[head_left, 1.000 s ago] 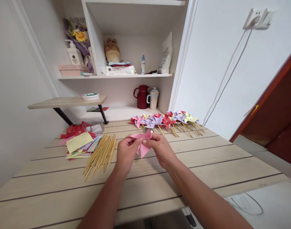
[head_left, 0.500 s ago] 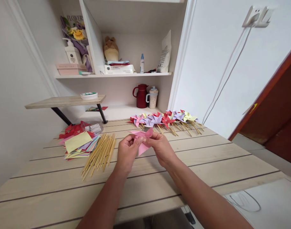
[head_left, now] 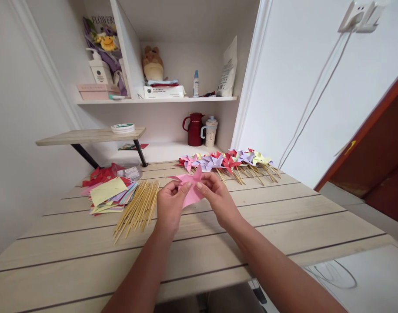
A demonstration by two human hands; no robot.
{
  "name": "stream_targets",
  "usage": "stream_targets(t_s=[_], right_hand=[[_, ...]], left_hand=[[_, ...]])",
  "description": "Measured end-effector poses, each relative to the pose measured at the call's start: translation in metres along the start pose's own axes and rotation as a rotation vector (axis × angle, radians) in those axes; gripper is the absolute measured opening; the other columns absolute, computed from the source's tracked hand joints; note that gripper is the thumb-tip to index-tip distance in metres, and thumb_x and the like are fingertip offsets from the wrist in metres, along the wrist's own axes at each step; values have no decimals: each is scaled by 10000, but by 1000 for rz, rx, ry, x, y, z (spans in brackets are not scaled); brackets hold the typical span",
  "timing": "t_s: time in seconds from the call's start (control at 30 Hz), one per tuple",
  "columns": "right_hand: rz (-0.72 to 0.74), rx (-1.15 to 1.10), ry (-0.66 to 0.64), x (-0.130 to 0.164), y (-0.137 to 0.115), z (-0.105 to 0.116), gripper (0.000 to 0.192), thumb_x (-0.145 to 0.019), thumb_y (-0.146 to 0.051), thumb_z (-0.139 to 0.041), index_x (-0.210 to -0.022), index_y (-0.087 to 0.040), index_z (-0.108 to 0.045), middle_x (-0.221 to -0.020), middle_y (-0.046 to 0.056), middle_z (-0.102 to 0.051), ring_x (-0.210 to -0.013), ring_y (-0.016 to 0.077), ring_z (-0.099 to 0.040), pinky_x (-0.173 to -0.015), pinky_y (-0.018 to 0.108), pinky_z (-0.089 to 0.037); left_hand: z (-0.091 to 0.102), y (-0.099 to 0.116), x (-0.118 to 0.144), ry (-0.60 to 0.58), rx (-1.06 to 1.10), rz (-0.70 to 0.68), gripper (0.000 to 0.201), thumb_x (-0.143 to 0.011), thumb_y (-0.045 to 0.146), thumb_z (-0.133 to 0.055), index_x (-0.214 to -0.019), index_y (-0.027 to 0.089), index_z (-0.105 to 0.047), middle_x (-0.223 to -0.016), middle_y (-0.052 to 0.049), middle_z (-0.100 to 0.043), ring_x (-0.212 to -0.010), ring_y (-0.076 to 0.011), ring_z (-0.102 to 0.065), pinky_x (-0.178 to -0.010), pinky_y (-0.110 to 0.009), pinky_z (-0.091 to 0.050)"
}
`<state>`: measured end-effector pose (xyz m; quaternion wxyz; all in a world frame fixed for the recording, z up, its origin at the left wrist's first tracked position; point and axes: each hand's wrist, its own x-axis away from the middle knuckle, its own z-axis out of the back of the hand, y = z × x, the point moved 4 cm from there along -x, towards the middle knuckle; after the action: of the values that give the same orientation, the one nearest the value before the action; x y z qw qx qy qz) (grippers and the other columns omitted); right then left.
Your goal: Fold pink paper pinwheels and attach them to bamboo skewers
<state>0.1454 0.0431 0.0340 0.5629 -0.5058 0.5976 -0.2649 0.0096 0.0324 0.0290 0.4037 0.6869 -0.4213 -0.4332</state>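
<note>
Two grips, L hand (head_left: 170,204) & R hand (head_left: 217,199), on pink ppr (head_left: 190,197); sticks (head_left: 137,206) nr L, pinwheels (head_left: 230,163) beyond

- Between the left hand (head_left: 171,202) and right hand (head_left: 215,195), pink paper (head_left: 189,201) fills the gap.
- Just left of the left hand, a spread of sticks (head_left: 133,213) blocks a low sideways pass; beyond it lies a paper pile (head_left: 107,192).
- Ahead of the right hand, a row of pinwheels (head_left: 229,162) bars the way to the jug (head_left: 195,130) and cup (head_left: 211,132).
- Right of the right hand, bare bench (head_left: 293,221) gives open room.
- Nearer than both hands, the boards between the forearms are free.
</note>
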Motion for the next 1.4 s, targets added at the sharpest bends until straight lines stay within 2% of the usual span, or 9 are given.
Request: stream_targets(t_s=[0.17,0.4,0.53,0.6,0.73,0.93,1.1,1.23,1.4], right_hand=[[86,129,-46,3,-5,-1,318,-788,-260,-754,-1033,-257,-550,-974,5,-600,-860,164,-573,-761,297,-475],[268,417,-176,10,-14,-12,396,-794,-171,-716,-1133,-277,-541,-1126,35,-595,-1026,213,-579,-868,357,-483],[353,535,-202,10,-16,-16,163,-818,-180,-710,-945,-249,-633,-985,36,-615,-947,211,-587,-840,362,-482],[358,547,-180,10,-17,-15,58,-842,-199,-698,-832,-236,-655,-921,32,-605,-902,201,-587,-810,348,-484],[336,554,-131,9,-18,-11,38,-859,-245,-698,-825,-237,-683,-836,17,-617,-820,187,-567,-743,325,-472],[283,551,-125,9,-16,-10,14,-873,-252,-684,-875,-245,-695,-838,15,-628,-803,187,-562,-724,326,-451],[274,544,-121,11,-18,-10,108,-905,-270,-645,-808,-239,-682,-788,12,-621,-767,185,-559,-716,333,-446],[318,537,-125,12,-21,-11,34,-892,-246,-671,-888,-256,-703,-862,16,-666,-829,193,-586,-756,338,-454],[371,524,-149,14,-23,-12,105,-863,-219,-713,-944,-287,-721,-901,9,-694,-890,203,-596,-803,348,-466]], left_hand=[[-3,-1,1,-12,177,76,274,-620,329,-867,-737,149,-697,-685,10,-663,-601,-111,-581,-601,-233,-458],[4,-4,-4,3,211,77,287,-660,349,-847,-796,137,-709,-734,-11,-673,-658,-124,-602,-652,-244,-468],[5,-5,-5,-5,195,61,279,-664,352,-847,-750,147,-679,-708,6,-641,-656,-115,-574,-647,-236,-448],[3,-5,-4,-46,196,77,272,-672,349,-843,-739,148,-672,-700,11,-629,-644,-105,-553,-636,-227,-434],[-2,-5,-3,-127,147,104,256,-697,345,-824,-702,137,-675,-665,15,-602,-612,-85,-501,-596,-204,-393],[-4,-4,-2,-138,117,160,284,-677,366,-828,-661,130,-671,-614,24,-572,-563,-72,-453,-550,-203,-354],[-6,-3,0,-177,122,188,315,-682,407,-821,-638,137,-663,-582,28,-558,-543,-79,-447,-572,-227,-379],[-6,-3,0,-177,115,182,302,-679,391,-824,-636,141,-660,-573,34,-548,-524,-72,-421,-544,-221,-348],[-3,-6,-1,-160,83,212,289,-693,400,-814,-683,141,-685,-596,28,-568,-532,-75,-443,-527,-212,-321]])
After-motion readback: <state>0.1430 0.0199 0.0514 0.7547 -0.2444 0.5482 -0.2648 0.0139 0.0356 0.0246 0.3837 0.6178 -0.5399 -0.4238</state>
